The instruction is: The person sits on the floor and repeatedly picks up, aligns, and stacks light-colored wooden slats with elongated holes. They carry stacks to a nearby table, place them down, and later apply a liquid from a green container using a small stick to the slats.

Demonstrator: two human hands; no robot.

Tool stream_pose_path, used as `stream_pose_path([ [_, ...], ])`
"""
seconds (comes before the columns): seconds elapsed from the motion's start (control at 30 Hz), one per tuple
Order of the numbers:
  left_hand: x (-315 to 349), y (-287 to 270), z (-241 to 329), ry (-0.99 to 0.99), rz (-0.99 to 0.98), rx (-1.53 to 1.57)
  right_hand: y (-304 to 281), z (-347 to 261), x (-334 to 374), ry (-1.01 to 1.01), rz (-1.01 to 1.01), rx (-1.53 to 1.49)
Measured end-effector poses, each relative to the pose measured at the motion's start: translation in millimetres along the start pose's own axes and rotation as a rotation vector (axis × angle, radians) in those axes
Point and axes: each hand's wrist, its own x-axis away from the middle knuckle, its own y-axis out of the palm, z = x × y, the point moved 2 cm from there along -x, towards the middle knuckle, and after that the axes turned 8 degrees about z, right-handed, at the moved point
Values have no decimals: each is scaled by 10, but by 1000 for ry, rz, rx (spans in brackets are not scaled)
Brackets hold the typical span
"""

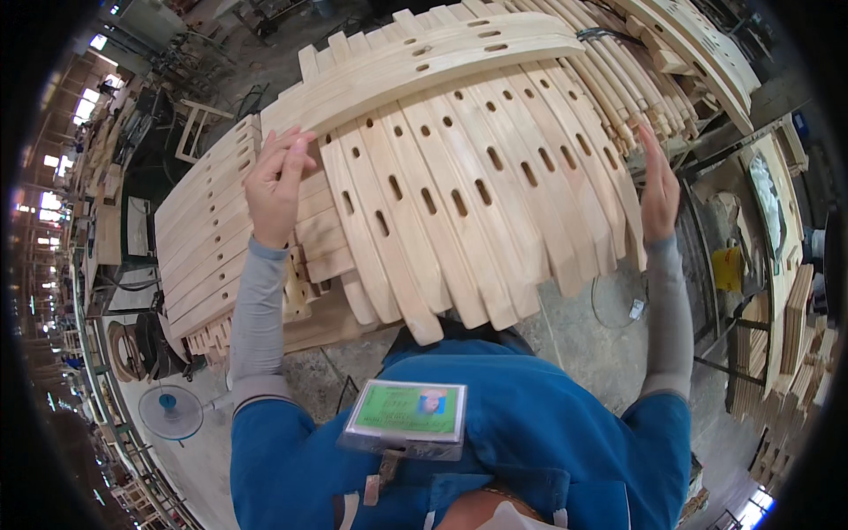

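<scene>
A row of pale wooden slats (pixel 459 238) with oval slots lies side by side in front of me, their near ends uneven. My left hand (pixel 277 187) is at the row's left, fingers loosely bent and apart, gripping nothing; whether it touches the wood beneath is unclear. Beyond it, a long curved slotted board (pixel 380 88) lies across the far part of the slats. At the right side of the row, my right hand (pixel 659 187) is held on edge, fingers stretched out, close to the outermost slat. Contact there cannot be made out.
More holed slats (pixel 203 230) are stacked at the left. Round wooden rods (pixel 618 79) lie tied at the far right, beside other slotted boards (pixel 698 53). A fan (pixel 170 412) stands at lower left. A yellow container (pixel 727 268) and stacked wood pieces (pixel 795 336) are at right.
</scene>
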Motion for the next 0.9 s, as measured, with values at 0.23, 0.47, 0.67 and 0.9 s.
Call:
stream_pose_path([
  [0.23,242,-119,280,-205,-90,385,225,-524,2079,-41,392,300],
  [0.47,1111,-161,594,-276,-397,574,1529,-553,2380,226,632,-103],
  [0.67,1310,54,672,-340,-544,687,1727,-510,2158,261,779,-108],
  [0.9,1286,405,772,-162,-713,944,1769,-179,3488,357,522,509],
])
